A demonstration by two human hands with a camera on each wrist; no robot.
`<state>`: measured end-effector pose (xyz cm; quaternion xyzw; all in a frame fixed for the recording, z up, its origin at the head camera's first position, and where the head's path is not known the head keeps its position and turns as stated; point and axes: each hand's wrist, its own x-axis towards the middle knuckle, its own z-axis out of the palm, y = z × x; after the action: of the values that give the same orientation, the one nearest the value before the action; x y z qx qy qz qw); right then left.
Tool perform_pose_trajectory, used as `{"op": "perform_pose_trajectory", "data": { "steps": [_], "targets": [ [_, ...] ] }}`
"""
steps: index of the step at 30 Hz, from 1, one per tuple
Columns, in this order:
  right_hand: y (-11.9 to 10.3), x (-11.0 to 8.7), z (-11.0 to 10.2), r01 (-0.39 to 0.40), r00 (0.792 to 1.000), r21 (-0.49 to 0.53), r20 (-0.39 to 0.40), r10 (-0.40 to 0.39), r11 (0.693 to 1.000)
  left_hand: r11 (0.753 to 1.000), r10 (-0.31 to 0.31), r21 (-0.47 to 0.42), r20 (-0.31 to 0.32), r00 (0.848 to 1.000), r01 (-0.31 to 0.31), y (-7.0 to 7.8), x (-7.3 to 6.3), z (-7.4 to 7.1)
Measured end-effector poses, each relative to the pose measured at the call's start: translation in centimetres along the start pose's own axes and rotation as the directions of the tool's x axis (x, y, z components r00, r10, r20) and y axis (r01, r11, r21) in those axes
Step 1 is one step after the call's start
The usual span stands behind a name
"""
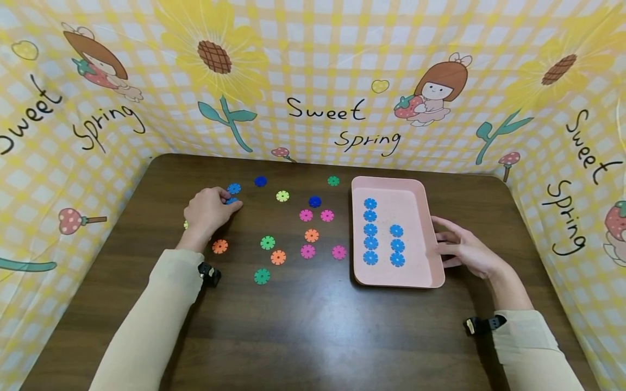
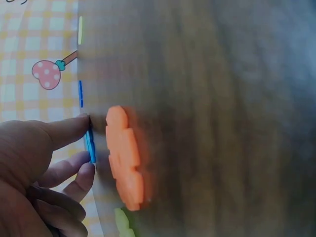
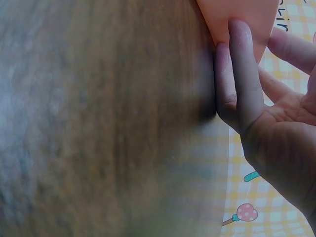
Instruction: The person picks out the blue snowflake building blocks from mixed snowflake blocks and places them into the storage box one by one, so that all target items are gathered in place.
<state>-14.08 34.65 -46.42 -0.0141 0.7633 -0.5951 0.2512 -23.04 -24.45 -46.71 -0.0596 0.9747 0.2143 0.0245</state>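
On the left part of the table, my left hand has its thumb and fingertips around a light blue notched disc. In the left wrist view this disc appears edge-on between thumb and fingers, low at the tabletop. A second light blue disc lies just beyond the fingertips. My right hand rests its extended fingers against the right wall of the pink tray. Inside the tray, light blue discs form two columns, a longer left one and a shorter right one.
Between the left hand and the tray lie several loose discs: orange, pink, green, dark blue and yellow-green. An orange disc sits close to the left wrist. Patterned cloth walls the table's back and sides.
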Motion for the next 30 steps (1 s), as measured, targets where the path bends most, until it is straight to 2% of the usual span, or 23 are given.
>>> {"op": "perform_pose_trajectory", "data": {
  "steps": [15, 25, 30],
  "targets": [
    [0.02, 0.01, -0.05, -0.005, 1.000, 0.003, 0.004, 0.005, 1.000, 1.000, 0.022, -0.001, -0.007, 1.000, -0.022, -0.34, -0.02, 0.19],
    [-0.02, -0.03, -0.07, -0.003, 1.000, 0.002, -0.002, 0.003, 1.000, 1.000, -0.003, -0.011, 0.046, 0.999, 0.004, -0.54, -0.02, -0.20],
    [0.08, 0.04, -0.03, -0.003, 1.000, 0.007, 0.004, 0.003, 1.000, 0.999, 0.012, -0.040, 0.053, 0.999, -0.010, -0.56, 0.00, -0.11]
  ]
}}
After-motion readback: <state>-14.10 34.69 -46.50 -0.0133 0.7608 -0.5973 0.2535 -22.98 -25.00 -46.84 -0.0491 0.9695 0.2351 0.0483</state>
